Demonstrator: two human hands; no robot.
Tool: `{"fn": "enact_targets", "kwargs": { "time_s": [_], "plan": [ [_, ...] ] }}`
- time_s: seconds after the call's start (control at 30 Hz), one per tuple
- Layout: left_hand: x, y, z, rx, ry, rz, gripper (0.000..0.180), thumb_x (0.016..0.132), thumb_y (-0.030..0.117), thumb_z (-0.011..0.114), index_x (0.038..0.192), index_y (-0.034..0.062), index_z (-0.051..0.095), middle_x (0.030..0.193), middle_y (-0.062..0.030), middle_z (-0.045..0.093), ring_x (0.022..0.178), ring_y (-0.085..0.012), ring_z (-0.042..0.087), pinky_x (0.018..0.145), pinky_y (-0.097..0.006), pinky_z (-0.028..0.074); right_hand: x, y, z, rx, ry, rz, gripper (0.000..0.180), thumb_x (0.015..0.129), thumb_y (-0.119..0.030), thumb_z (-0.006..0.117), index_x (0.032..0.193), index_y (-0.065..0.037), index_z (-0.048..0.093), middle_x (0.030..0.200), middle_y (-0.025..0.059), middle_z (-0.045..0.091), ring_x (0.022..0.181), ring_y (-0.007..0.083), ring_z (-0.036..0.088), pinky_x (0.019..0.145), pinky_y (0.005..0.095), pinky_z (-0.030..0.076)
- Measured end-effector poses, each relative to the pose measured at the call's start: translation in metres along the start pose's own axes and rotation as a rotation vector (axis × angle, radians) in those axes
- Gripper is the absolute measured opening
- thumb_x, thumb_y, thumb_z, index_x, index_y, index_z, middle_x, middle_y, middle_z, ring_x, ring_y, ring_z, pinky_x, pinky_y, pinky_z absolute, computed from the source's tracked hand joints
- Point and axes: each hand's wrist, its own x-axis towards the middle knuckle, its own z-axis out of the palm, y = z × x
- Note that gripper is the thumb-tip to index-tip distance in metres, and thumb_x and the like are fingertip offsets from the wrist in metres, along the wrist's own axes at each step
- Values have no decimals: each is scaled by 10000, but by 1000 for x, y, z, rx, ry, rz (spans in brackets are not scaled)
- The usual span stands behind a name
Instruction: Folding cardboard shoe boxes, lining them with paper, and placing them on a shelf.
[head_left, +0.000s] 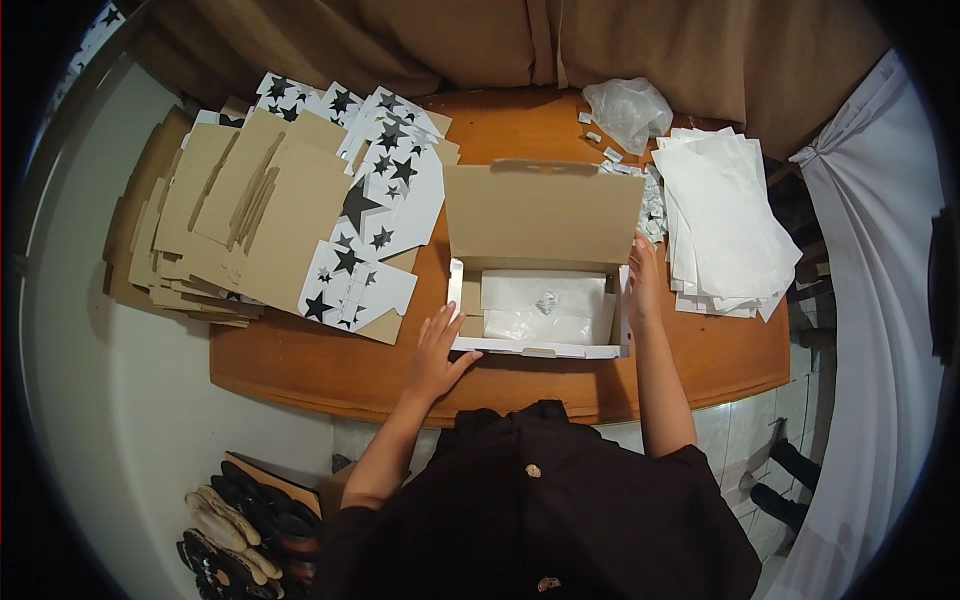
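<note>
Wooden table (500, 375) – crowded from edge to edge

On it: a stack of flat cardboard blanks (250, 215) with star prints at left, an open box (540, 260) in the middle, white sheets (725, 225) at right – a crumpled clear bag (628, 108) behind.

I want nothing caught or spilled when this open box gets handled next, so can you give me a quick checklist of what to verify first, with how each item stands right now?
1. Lid flap fully open, standing up at the back: ok.
2. White packet lying flat inside the cardboard box, nothing poking over the walls: ok.
3. Left hand steadying the box's near left corner: ok.
4. Right hand on the box's right wall, fingers outside the opening: ok.
5. Side flaps tucked in properly: cannot tell.
6. Room around the box: not ok; the stack of white sheets lies right beside the right hand, and flat star-printed boxes crowd the left.
</note>
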Motion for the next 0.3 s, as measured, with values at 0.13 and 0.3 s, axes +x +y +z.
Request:
{"fn": "enact_targets", "kwargs": {
  "time_s": [0.13, 0.3],
  "plan": [
    [1, -7, 3, 16, 17, 65, 634, 788, 404, 653, 1296, 71, 473, 1416, -159, 357, 1312, -326, 327, 1054, -495, 246, -9, -2, -3, 59, -35, -138, 567, 896, -368, 508, 1329, -49, 327, 1330, 129, 376, 1256, 206, 331, 1075, 327, 188],
    [-2, -10, 13, -22, 93, 77, 706, 790, 399, 653, 1379, 124, 376, 1411, -187, 352, 1318, -325, 319, 1061, -486, 237, -38, -4, -2, 23, -59, -215, 734, 829, -437, 591, 1368, -63, 263, 1403, 131, 299, 1356, 282, 197, 1107, 387, 115]
  ]
}}
